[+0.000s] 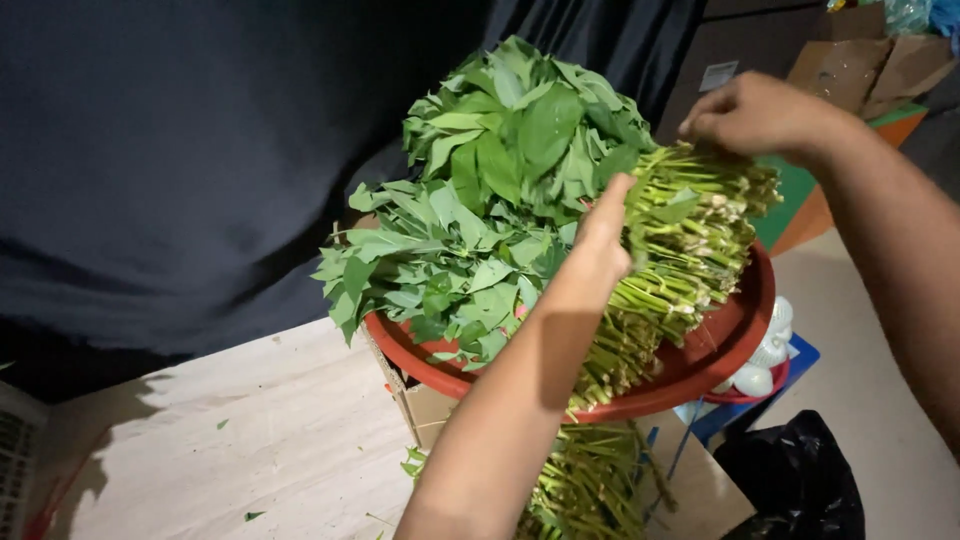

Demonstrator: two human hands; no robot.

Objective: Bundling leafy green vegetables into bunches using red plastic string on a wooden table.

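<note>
A tall stack of leafy green vegetable bundles [500, 180] lies on a round red tray [715, 345], leaves toward the left, cut stems [690, 225] toward the right. My left hand [600, 240] rests against the middle of the top bundle, fingers pressed where leaves meet stems. My right hand [760, 115] reaches over from the right, its fingers curled on the stem ends of the top bundle. More green stems [590, 480] lie below the tray, partly hidden by my left forearm.
The tray sits on a cardboard box [425, 405] above a pale wooden surface [230, 440]. A dark cloth [200, 150] hangs behind. A black bag [800, 480], white bulbs in a small red dish [765, 365], and cardboard boxes [870, 65] lie to the right.
</note>
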